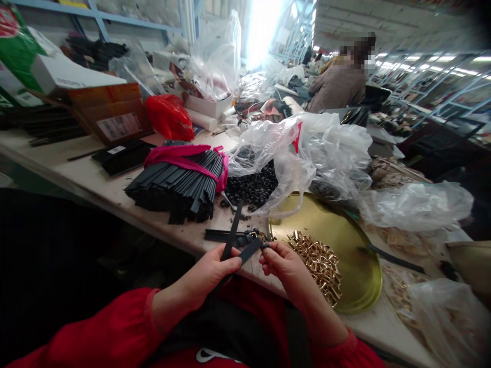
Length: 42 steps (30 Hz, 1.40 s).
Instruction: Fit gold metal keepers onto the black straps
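My left hand (215, 270) is closed on a black strap (250, 251), pinching it between thumb and fingers. One length of the strap points up and the other points to the right, so the two cross at the hand. My right hand (284, 265) pinches a small black loop (265, 246) at the right-hand end of the strap. I cannot tell whether the strap passes through it. Just beyond the hands lie more black straps (220, 235). Gold metal buckle-like pieces (318, 263) are heaped on a round gold tray (362, 271) beside my right hand.
A thick bundle of black strips (172, 186), tied with a pink band (180, 157), lies ahead left. Small black loops (253, 189) spill from a clear plastic bag (284, 138). A cardboard box (115, 115) and red bag (169, 116) stand behind. Another person (337, 84) is farther back.
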Motion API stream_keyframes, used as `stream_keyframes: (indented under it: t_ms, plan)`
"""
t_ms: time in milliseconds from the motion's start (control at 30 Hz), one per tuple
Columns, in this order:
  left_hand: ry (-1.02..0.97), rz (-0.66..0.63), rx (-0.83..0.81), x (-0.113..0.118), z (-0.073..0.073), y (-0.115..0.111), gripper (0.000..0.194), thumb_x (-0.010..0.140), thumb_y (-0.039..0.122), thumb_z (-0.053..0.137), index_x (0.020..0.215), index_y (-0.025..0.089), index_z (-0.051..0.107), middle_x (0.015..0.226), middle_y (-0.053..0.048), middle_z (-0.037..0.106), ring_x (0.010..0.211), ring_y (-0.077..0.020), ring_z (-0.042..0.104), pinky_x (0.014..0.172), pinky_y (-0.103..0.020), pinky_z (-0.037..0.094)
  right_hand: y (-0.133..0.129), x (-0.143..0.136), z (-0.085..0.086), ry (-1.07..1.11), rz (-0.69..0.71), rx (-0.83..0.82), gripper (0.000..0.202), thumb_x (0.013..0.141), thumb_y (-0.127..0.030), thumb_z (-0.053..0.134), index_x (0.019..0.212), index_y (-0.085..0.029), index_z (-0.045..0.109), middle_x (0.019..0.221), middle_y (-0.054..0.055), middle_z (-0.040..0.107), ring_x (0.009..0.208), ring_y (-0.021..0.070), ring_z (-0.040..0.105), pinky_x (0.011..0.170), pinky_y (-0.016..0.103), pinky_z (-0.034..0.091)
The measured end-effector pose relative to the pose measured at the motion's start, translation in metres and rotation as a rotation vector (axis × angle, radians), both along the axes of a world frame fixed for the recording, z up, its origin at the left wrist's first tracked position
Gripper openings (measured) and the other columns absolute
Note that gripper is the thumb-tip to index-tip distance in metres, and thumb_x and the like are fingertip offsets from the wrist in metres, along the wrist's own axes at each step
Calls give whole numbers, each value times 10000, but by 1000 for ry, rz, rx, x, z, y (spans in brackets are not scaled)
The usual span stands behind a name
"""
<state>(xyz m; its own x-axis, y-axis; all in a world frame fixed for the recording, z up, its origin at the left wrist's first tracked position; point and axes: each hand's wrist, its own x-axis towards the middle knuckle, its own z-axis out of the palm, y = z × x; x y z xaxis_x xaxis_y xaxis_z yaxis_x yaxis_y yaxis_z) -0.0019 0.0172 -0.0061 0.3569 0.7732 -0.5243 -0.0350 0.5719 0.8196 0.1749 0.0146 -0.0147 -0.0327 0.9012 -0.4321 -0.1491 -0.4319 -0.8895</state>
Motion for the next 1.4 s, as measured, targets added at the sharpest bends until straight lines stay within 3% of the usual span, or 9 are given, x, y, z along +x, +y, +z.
stream_keyframes:
  t_ms: [233, 500, 700, 867, 1100, 1167, 1267, 1367, 1400]
  plan:
    - [14, -63, -22, 2, 2, -10, 215, 691, 338, 597, 782, 183, 478, 526, 93, 422, 426, -57, 329, 412, -176, 228, -18, 2, -13, 30, -63, 22, 356, 604, -438, 738, 645, -162, 518, 590, -13, 635, 485, 83, 514, 523, 220, 391]
    - [268, -183, 419, -1, -14, 0, 238, 752, 393, 526, 701, 165, 482, 623, 49, 457, 585, -101, 403, 538, -204, 324, -24, 0, -19, 199, -93, 21, 318, 655, -440, 710, 632, -163, 553, 595, -9, 638, 545, 94, 547, 557, 213, 412]
    - [434, -317, 503, -5, -11, 6, 196, 763, 352, 480, 698, 168, 488, 604, 51, 440, 562, -102, 388, 512, -200, 308, -25, -4, -22, 150, -190, 64, 300, 601, -383, 756, 757, -181, 598, 632, -35, 618, 537, 97, 552, 552, 225, 434]
    - [520, -474, 539, -6, -3, 9, 201, 753, 343, 483, 652, 170, 491, 594, 36, 472, 549, -112, 413, 480, -199, 294, -31, -17, -22, 98, -83, 103, 239, 622, -365, 723, 715, -175, 613, 565, -44, 585, 476, 84, 486, 491, 213, 397]
    - [344, -342, 524, 0, -10, -2, 363, 799, 390, 494, 1104, 193, 509, 737, 4, 610, 646, -147, 536, 586, -210, 392, -45, -33, -31, 210, -70, 91, 268, 651, -360, 711, 791, -170, 584, 555, -56, 558, 497, 85, 486, 513, 205, 390]
    - [275, -338, 488, 1, -11, -5, 383, 775, 422, 525, 1078, 189, 535, 750, 0, 604, 629, -144, 520, 556, -205, 388, -48, -30, -32, 184, -22, 104, 279, 690, -408, 672, 790, -165, 581, 536, -52, 544, 482, 89, 480, 498, 209, 382]
    - [234, -382, 409, 1, -10, -7, 325, 757, 473, 512, 815, 161, 585, 576, 37, 495, 499, -109, 411, 452, -197, 315, -43, -6, -23, -153, 95, 229, 319, 800, -464, 519, 882, -164, 590, 592, -22, 578, 506, 110, 515, 509, 223, 403]
    - [261, -243, 419, 4, -10, -7, 298, 727, 455, 525, 648, 168, 513, 529, 59, 402, 478, -87, 336, 433, -191, 261, -22, 32, -8, -1121, 141, 377, 258, 877, -338, 407, 920, -172, 599, 797, 42, 640, 693, 142, 582, 627, 242, 438]
    - [258, -198, 419, 6, -10, -6, 293, 726, 452, 517, 638, 173, 489, 517, 67, 380, 469, -83, 319, 427, -191, 246, -12, 44, -5, -1281, 136, 369, 231, 868, -281, 421, 903, -160, 615, 880, 80, 641, 783, 169, 583, 695, 273, 430]
